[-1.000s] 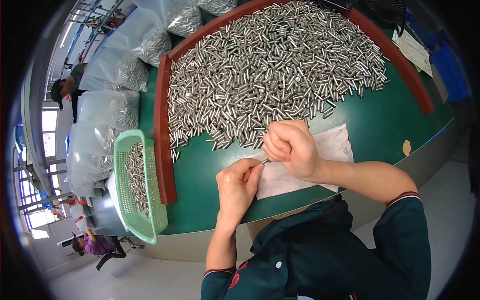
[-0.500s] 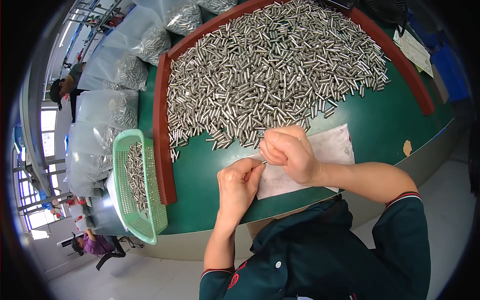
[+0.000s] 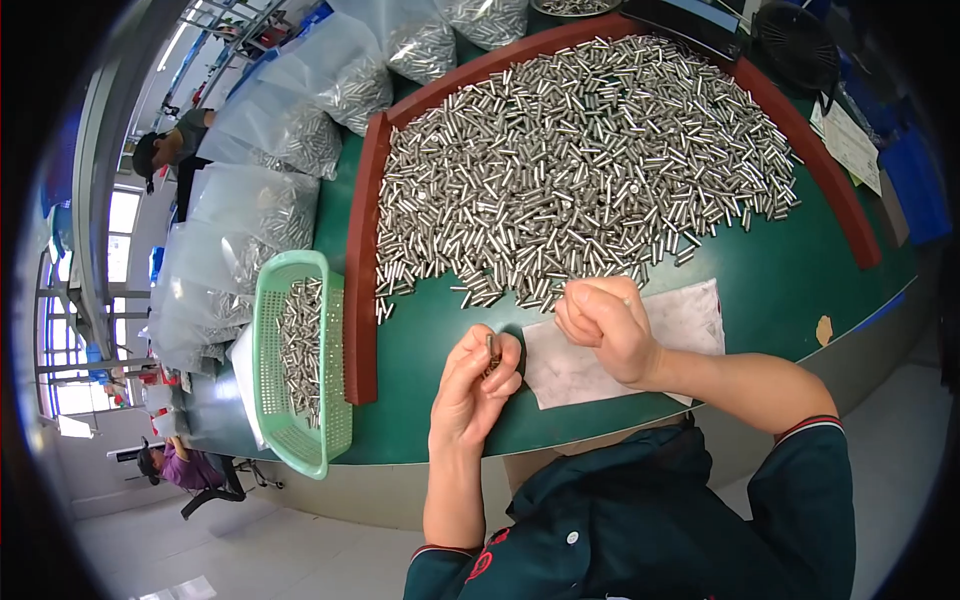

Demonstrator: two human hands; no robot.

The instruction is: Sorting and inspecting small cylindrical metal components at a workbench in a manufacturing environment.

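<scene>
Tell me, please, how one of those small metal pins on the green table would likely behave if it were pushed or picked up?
The metal pins look like smooth, shiny cylinders, so one would probably roll if nudged sideways. They seem rigid and fairly dense for their size. The left hand pinches one pin by its fingertips, which suggests that they are small and perhaps slippery.

pile of metal pins point(image 3: 580, 170) on table point(image 3: 780, 290), behind both hands | sheet point(image 3: 600, 360) under right hand point(image 3: 610, 325) | basket point(image 3: 275, 400) left of left hand point(image 3: 480, 385) | bags point(image 3: 250, 230) behind basket

right hand point(image 3: 610, 325) pulled away from left hand point(image 3: 480, 385), small metal pin point(image 3: 493, 352) now upright
</scene>
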